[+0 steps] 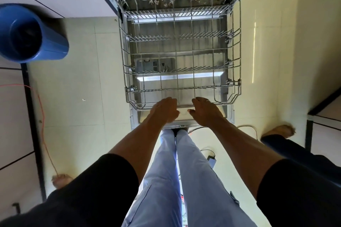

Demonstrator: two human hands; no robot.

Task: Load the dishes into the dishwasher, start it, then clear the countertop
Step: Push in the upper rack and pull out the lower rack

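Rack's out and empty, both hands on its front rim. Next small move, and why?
Probably let go of the rack and turn to fetch dishes. It looks drawn out over the open door and holds nothing, and the left hand and right hand both grip its front rim, so neither is free to carry.

- Both arms are stretching forward, side by side, toward the rack's front rail.
- The left hand is curling its fingers over that rail.
- The right hand is gripping just beside it.

Soft daylight, bright glare on the steel door; the edges bend strongly, and the blue bin is blurred.
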